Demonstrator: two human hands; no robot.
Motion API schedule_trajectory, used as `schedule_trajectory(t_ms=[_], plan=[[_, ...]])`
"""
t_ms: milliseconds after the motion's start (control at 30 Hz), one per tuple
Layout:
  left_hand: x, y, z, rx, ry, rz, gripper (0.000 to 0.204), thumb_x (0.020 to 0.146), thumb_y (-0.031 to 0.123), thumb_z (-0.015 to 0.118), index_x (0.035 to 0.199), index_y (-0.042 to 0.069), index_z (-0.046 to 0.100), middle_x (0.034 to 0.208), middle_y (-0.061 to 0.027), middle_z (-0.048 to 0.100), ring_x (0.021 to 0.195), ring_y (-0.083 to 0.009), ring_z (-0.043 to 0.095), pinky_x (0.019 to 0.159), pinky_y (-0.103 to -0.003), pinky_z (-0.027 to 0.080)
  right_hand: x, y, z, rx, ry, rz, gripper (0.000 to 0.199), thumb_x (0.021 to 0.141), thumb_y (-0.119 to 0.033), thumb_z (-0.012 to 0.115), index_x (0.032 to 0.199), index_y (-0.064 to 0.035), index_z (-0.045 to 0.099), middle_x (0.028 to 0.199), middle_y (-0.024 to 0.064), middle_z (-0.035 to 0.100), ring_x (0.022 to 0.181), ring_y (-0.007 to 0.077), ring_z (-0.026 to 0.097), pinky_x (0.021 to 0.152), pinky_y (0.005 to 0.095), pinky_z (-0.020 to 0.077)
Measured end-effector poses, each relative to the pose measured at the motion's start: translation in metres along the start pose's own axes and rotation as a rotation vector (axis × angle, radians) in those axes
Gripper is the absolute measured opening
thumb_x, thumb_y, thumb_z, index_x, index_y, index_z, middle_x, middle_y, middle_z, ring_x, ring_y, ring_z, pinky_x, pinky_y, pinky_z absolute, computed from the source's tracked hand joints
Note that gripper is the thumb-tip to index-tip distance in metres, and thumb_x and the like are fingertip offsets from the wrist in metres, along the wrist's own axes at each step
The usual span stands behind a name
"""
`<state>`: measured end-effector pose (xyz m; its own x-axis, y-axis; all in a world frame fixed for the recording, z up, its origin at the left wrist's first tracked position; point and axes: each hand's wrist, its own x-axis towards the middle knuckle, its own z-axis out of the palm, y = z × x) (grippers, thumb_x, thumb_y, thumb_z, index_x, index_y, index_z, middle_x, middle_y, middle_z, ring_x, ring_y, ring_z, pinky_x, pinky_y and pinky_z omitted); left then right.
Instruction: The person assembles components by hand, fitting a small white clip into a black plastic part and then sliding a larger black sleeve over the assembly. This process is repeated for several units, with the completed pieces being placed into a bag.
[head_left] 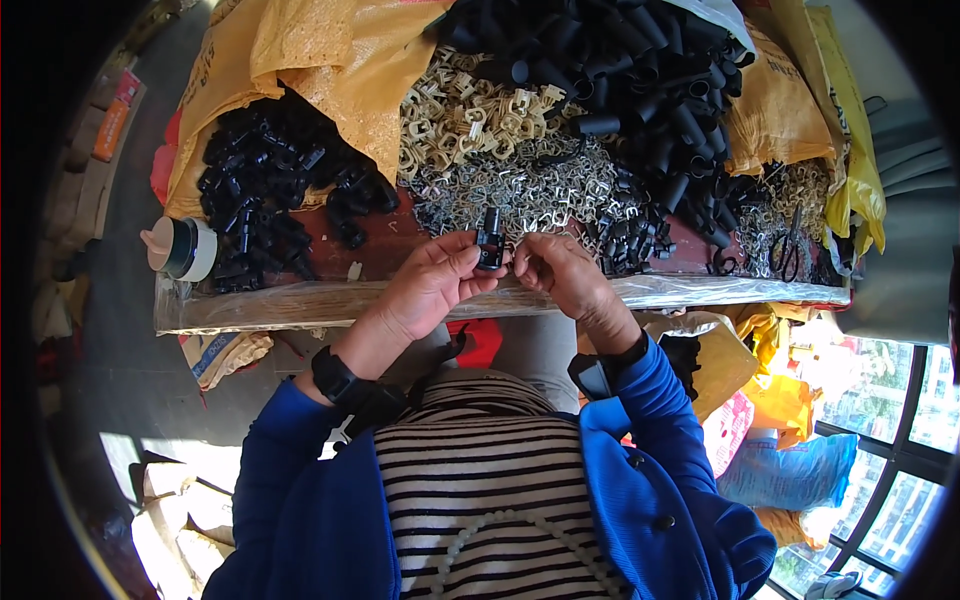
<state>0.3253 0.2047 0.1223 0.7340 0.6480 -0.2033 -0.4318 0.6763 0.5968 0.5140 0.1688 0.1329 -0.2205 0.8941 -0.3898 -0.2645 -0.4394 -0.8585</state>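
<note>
My left hand (432,280) holds a small black plastic fitting (490,243) upright between thumb and fingers, just above the table's near edge. Close beside it on the right, my right hand (562,272) has its fingers curled in a pinch. What lies in that pinch, if anything, is too small to make out. Behind the hands spreads a heap of small silvery metal clips (530,190). Beyond it lies a pile of cream plastic clips (475,115). Similar black plastic fittings (255,190) spill from an orange woven sack (320,70) at the left.
Black tubes (650,110) are piled at the far right, with small black pieces (635,230) before them. Scissors (792,245) lie on metal parts near the right end. A white lidded container (190,250) stands at the left corner of the table (300,305). Bags (790,465) stand lower right.
</note>
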Motion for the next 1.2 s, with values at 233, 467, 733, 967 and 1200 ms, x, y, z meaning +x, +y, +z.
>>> schedule_trajectory(t_ms=[233,467,733,967,1200], plan=[[0.0,-0.001,0.001,-0.033,-0.134,-0.07,0.031,0.081,0.019,0.05,0.106,0.001,0.046,0.094,-0.0118,0.056,0.086,-0.0189,0.055,0.076,-0.029,0.046,0.0,0.002,0.006,0.217,-0.124,0.14,0.038,0.083,-0.028,0.039,0.06,-0.0003,0.051,0.056,0.0041,0.048,0.048,0.0109,0.038,0.046,0.0222,0.0306],[0.002,0.003,-0.002,-0.014,-0.137,-0.064,0.032,0.081,0.018,0.05,0.105,-0.002,0.045,0.095,-0.0137,0.055,0.084,-0.019,0.056,0.075,-0.029,0.047,0.003,0.005,0.01,0.131,-0.203,0.123,0.036,0.083,-0.029,0.042,0.064,0.0001,0.052,0.057,0.0047,0.048,0.047,0.0102,0.036,0.044,0.02,0.0273],[-0.001,0.004,-0.009,-0.114,-0.041,-0.059,0.027,0.082,0.017,0.048,0.102,-0.002,0.047,0.096,-0.0143,0.055,0.083,-0.0186,0.056,0.074,-0.029,0.048,-0.005,0.0,0.02,-0.315,0.124,-0.58,0.009,0.075,-0.006,0.055,0.081,-0.0005,0.052,0.071,0.0041,0.052,0.056,0.0132,0.048,0.052,0.0209,0.0379],[-0.003,0.002,-0.009,-0.148,-0.05,-0.084,0.026,0.083,0.017,0.047,0.102,-0.001,0.047,0.096,-0.0135,0.055,0.082,-0.0182,0.056,0.074,-0.029,0.048,-0.004,-0.001,0.014,-1.184,0.162,-0.934,0.011,0.071,-0.002,0.057,0.081,-0.0004,0.052,0.072,0.0095,0.052,0.061,0.0211,0.052,0.056,0.024,0.0408],[-0.003,0.001,-0.012,-0.12,0.031,-0.071,0.025,0.083,0.015,0.047,0.103,0.001,0.047,0.095,-0.0125,0.055,0.082,-0.0183,0.057,0.075,-0.03,0.048,-0.004,0.0,0.007,-0.592,0.109,-0.598,0.008,0.076,-0.006,0.056,0.079,-0.0011,0.051,0.07,0.0011,0.05,0.059,0.0101,0.045,0.053,0.0206,0.0367]])
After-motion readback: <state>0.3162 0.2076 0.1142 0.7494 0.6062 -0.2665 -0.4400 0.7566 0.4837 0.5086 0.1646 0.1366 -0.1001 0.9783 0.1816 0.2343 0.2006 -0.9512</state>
